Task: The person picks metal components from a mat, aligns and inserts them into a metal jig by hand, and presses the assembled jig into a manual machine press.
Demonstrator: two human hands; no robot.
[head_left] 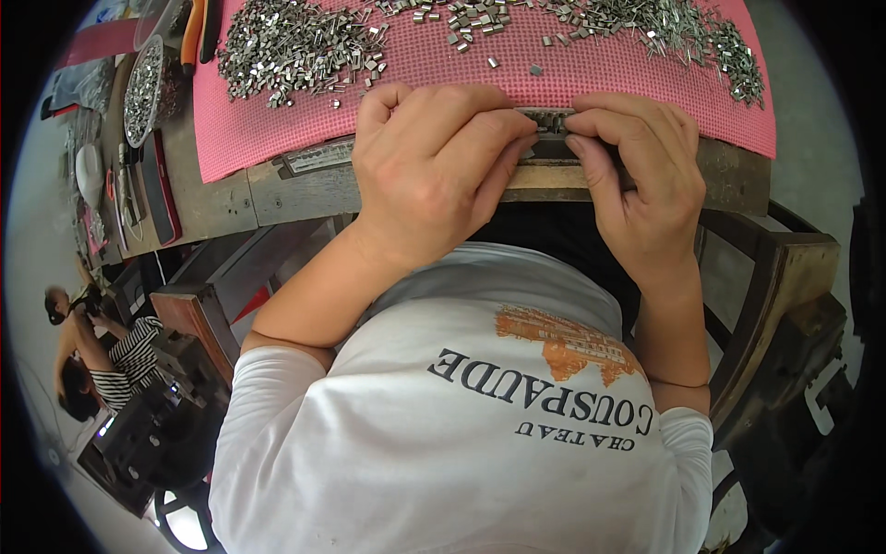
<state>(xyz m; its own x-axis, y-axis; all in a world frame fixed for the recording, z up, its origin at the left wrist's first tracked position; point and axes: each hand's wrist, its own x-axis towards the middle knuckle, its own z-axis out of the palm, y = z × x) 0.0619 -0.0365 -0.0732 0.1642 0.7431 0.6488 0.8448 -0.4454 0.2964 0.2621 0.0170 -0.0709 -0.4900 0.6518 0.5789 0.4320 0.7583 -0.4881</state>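
Observation:
At the table's near edge, both hands meet over a narrow metal bar fixture (318,159). My left hand (438,162) is closed, its thumb and fingers pinched together at a short row of small metal pieces (550,123). From the other side, my right hand (641,157) curls its fingers and thumb around the right end of that row. Whatever lies between either set of fingertips is too small and covered to make out. A pink textured mat (415,78) spreads just beyond the hands. Much of the fixture is hidden under my left hand.
Loose silver metal pieces lie in a left heap (286,51) and a right heap (678,37) on the mat. To the left are a clear tub of pieces (146,92), orange-handled pliers (193,37) and a dark phone-like slab (161,189). Another person (92,355) sits at far left.

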